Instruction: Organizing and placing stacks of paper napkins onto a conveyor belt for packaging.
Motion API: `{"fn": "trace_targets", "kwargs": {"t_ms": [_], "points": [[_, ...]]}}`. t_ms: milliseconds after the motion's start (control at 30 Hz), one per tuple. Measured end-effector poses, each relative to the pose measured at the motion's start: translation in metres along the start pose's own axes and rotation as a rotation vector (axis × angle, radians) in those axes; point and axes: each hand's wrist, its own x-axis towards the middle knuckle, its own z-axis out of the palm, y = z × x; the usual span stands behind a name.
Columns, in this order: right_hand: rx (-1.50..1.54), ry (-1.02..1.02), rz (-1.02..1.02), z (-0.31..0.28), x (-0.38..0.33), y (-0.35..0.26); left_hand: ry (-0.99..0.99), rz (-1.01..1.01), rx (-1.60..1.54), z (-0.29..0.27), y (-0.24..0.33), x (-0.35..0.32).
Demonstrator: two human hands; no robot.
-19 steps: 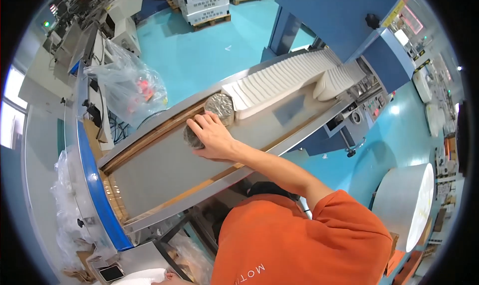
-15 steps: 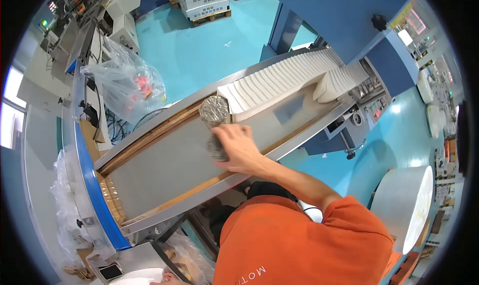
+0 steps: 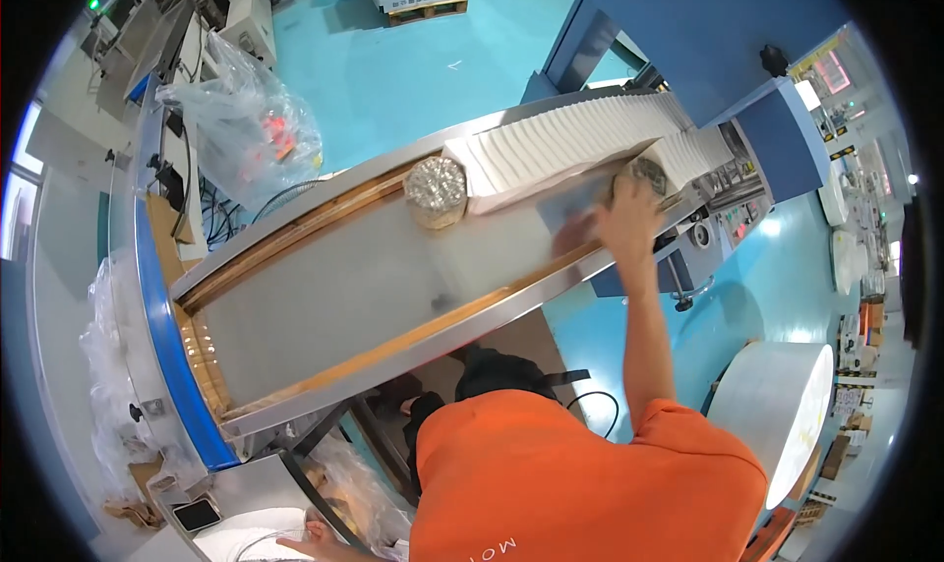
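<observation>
My right hand (image 3: 629, 218) reaches over the conveyor trough and is closed on a round, tape-wrapped block (image 3: 647, 176) at the end of the shorter white row (image 3: 698, 156). A matching block (image 3: 436, 190) stands alone against the left end of the longer row of folded white sheets (image 3: 565, 149), which are packed on edge. At the lower left my left hand (image 3: 315, 539) has its fingers stretched out beside a white stack (image 3: 251, 540). It seems to hold nothing.
The trough has a grey bed (image 3: 334, 306) and metal rails. A blue machine housing (image 3: 708, 31) rises at the right end. Clear plastic bags (image 3: 246, 119) hang at the far left. A large white roll (image 3: 772, 414) stands at right, and a phone (image 3: 197, 514) lies lower left.
My right hand has carried one wrapped block rightward from beside the other block to the shorter row. The other block stays at the longer row's end. My left hand has come further into view.
</observation>
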Motion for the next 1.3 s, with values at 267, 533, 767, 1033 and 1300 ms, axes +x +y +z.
{"fn": "trace_targets", "kwargs": {"t_ms": [267,533,767,1033,1300], "points": [[1.472,-0.752,-1.261,-0.087,-0.297,-0.276,-0.105,-0.231,-0.302,-0.041,-0.007,0.007],[0.905,-2.328,-0.642,-0.064,-0.488,-0.371,0.032,-0.217,-0.542,-0.070,0.052,0.006],[0.700,-2.245,-0.607,-0.104,-0.501,-0.390,0.547,-0.051,0.156,-0.120,-0.068,0.132],[0.650,-2.253,-0.486,-0.099,-0.507,-0.398,0.328,-0.249,0.383,-0.147,-0.146,0.328],[0.130,-1.998,-1.175,-0.122,-0.442,-0.496,0.300,-0.447,0.630,-0.144,-0.131,0.245]]}}
